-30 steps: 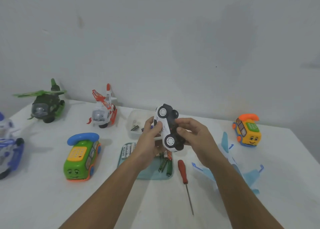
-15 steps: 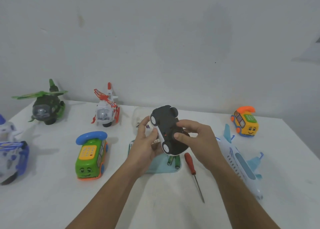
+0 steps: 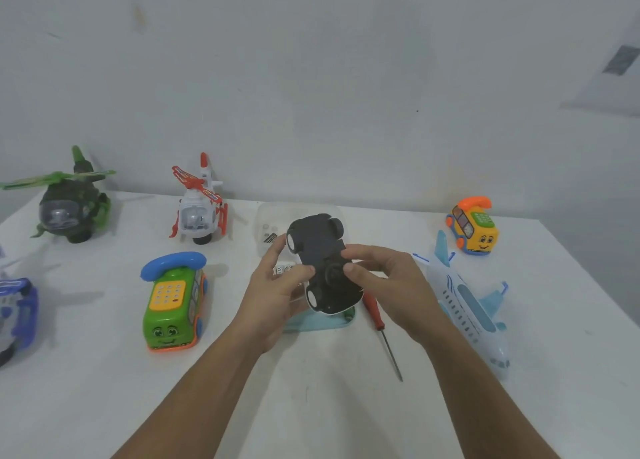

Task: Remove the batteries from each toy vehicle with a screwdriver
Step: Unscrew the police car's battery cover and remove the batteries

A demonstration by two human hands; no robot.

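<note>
1. Blue-and-white toy (image 3: pixel 15 306), cut off by the left edge; type cannot be told.
2. Green helicopter (image 3: pixel 65 209), standing at the back of the bench (image 3: pixel 104 389), well apart from the work area, presumably waiting its turn or set aside.
3. Green telephone bus (image 3: pixel 171 302), upright on its wheels, near the left forearm.
4. Red-and-white helicopter (image 3: pixel 199 212), upright at the back.
5. Clear container (image 3: pixel 273 223), behind the hands, with small dark bits inside. These are likely loose screws, kept there so they do not roll off.
6. Left hand (image 3: pixel 277 285), fingers curled round the car's side and thumb laid on its underside. It acts as the steadying grip.
7. Toy car (image 3: pixel 320 261), the task's thing in hand. It is held above the bench between both hands with its black underside turned to the viewer, probably to expose the battery cover.
8. Teal tray (image 3: pixel 318 323), flat on the bench and largely hidden behind the car; its contents are unclear.
9. Right hand (image 3: pixel 384 275), thumb and forefinger pinching at the middle of the car's underside.
10. Screwdriver (image 3: pixel 375 314), red handle, lying free just beside the tray and within easy reach of the right hand.
11. White-and-blue airplane (image 3: pixel 467 306), resting by the right forearm.
12. Orange telephone car (image 3: pixel 474 226), upright at the far right rear.
</note>
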